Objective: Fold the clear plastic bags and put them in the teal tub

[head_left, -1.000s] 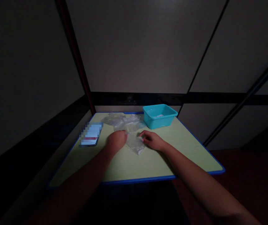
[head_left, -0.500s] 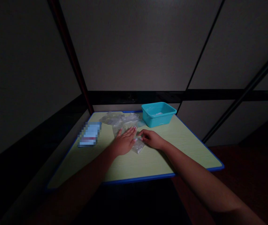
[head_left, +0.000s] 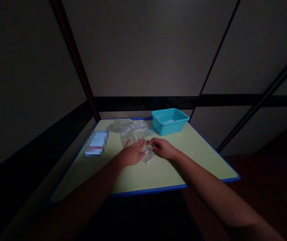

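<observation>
We note the clear bag point(head_left: 148, 157) partly beneath our left fingers point(head_left: 140, 142), which lie flat, slightly spread, gripping nothing; our right fingers point(head_left: 154, 140) curl at its right edge, grip unclear.

A clear plastic bag point(head_left: 148, 158) — thin, shiny, lightly creased — lies flat on the counter point(head_left: 168, 175), partly hidden from view, one corner pointing toward the near edge.

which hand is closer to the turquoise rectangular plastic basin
Right. The right hand is on the near side of the turquoise rectangular plastic basin; the left hand is farther off, to its front left, flat over a clear plastic bag.
</observation>
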### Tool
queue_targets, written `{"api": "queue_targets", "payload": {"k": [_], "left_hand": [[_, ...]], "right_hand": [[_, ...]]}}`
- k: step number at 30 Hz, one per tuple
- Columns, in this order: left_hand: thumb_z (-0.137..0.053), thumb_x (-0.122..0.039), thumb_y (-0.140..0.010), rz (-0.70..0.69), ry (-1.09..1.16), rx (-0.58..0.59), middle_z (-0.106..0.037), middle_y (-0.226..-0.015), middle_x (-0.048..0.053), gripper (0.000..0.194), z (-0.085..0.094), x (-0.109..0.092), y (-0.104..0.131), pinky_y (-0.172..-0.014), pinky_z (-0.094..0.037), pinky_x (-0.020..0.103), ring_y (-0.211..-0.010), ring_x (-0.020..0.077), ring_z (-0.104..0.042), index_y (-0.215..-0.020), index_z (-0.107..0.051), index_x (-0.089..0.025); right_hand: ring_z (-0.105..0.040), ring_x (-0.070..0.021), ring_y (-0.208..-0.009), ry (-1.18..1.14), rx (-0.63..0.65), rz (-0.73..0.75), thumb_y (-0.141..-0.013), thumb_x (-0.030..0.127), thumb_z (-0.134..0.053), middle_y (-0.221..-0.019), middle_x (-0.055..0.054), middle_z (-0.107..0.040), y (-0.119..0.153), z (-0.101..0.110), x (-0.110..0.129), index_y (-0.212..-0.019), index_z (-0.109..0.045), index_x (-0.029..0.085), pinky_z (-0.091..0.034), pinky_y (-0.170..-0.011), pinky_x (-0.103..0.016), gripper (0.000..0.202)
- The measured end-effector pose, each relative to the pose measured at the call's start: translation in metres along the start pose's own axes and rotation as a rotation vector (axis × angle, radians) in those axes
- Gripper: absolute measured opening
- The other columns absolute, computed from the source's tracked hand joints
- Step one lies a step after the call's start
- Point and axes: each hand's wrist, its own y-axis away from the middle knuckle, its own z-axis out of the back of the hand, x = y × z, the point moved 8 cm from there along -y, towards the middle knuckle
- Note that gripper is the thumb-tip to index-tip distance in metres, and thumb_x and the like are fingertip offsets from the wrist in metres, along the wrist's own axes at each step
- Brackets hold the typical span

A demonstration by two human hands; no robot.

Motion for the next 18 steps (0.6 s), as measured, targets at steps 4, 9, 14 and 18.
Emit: {"api": "queue_targets", "payload": {"k": [4, 9, 14, 18], "left_hand": [[-0.028, -0.059, -0.088, -0.007, 0.026, 0.01, -0.008, -0.152, 0.004, 0.07, 0.0019, -0.0013, 0.0016, -0.108, 0.001, 0.055, -0.139, 0.0243, -0.011, -0.146, -0.01, -0.026], [-0.032, -0.072, -0.079, -0.005, 0.02, 0.02, -0.007, -0.152, 0.007, 0.087, 0.0045, -0.0034, 0.0037, -0.108, 0.0, 0.054, -0.139, 0.028, -0.009, -0.147, -0.009, -0.023], [-0.037, -0.077, -0.073, -0.01, 0.004, 0.008, -0.007, -0.152, 0.008, 0.097, 0.001, -0.0005, 0.002, -0.108, 0.001, 0.053, -0.139, 0.0289, -0.008, -0.147, -0.007, -0.021], [-0.04, -0.077, -0.071, -0.021, 0.0, 0.006, -0.006, -0.152, 0.008, 0.1, -0.0017, 0.001, 0.0005, -0.109, 0.001, 0.053, -0.139, 0.0286, -0.009, -0.147, -0.006, -0.021]], "right_hand": [[-0.049, -0.0119, -0.059, 0.036, -0.023, 0.011, -0.076, 0.014, -0.052, -0.065, 0.002, -0.056, 0.0001, 0.0016, -0.0022, -0.091, -0.06, 0.015, -0.036, -0.057, -0.022, 0.016], [-0.055, -0.0136, -0.07, 0.057, -0.041, 0.028, -0.075, 0.01, -0.053, -0.081, -0.003, -0.065, 0.0002, 0.0025, -0.0018, -0.089, -0.061, 0.015, -0.039, -0.065, -0.023, 0.018], [-0.053, -0.0123, -0.066, 0.114, -0.042, -0.025, -0.075, 0.009, -0.055, -0.078, -0.001, -0.064, 0.0012, 0.0053, -0.0002, -0.091, -0.061, 0.016, -0.038, -0.063, -0.022, 0.019], [-0.049, -0.0115, -0.059, 0.221, -0.029, -0.054, -0.076, 0.014, -0.056, -0.065, 0.002, -0.058, 0.003, 0.0074, 0.0039, -0.094, -0.061, 0.017, -0.034, -0.058, -0.022, 0.019]]}}
